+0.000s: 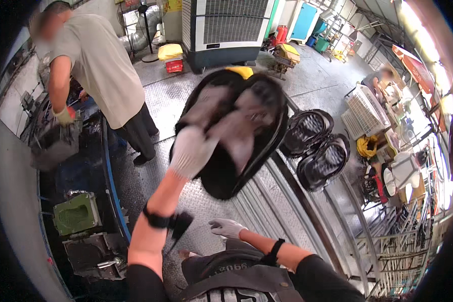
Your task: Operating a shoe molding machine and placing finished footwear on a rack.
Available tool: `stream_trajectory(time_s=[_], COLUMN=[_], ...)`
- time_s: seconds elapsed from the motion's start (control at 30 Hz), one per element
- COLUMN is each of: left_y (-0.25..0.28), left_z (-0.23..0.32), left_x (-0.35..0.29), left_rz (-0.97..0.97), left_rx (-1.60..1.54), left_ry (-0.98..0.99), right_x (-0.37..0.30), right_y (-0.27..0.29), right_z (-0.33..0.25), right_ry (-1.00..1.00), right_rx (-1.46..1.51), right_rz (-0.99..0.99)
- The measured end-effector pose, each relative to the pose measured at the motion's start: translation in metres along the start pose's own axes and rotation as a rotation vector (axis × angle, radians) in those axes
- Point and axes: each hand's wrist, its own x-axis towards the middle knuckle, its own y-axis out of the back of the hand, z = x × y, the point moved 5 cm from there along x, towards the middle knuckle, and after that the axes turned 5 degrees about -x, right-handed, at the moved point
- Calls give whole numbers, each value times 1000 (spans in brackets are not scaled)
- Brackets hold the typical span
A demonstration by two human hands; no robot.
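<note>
My left hand (pixel 192 151), in a white knit glove, grips a pair of black sandals (pixel 221 173) with broad straps, raised in front of me. The pair is blurred by motion, and part of the hand's hold on it is hidden. Lower down, close to my apron (pixel 226 267), my right hand (pixel 227 228) is gloved too, with nothing in it and the fingers stretched to the left. Beyond the held pair, to the right, shiny black sandals (pixel 323 163) rest on metal rails (pixel 297 201).
At left a co-worker (pixel 100 65) bends over a blue-edged workstation (pixel 110 181) holding a green mould (pixel 77 214). A large air cooler (pixel 226 30) stands at the back. To the right are a white crate (pixel 365 113) and more seated people.
</note>
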Motion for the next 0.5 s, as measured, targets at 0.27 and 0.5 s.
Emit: stream_trajectory(time_s=[0.27,0.5], left_y=[-124,-86], left_z=[34,0], left_x=[179,127], left_rz=[-56,-9], left_rx=[-13,145], left_ry=[-534,-21], right_x=[-48,14], right_y=[85,93], right_z=[-66,-94], right_ry=[144,233], right_rx=[223,243], right_rz=[127,39])
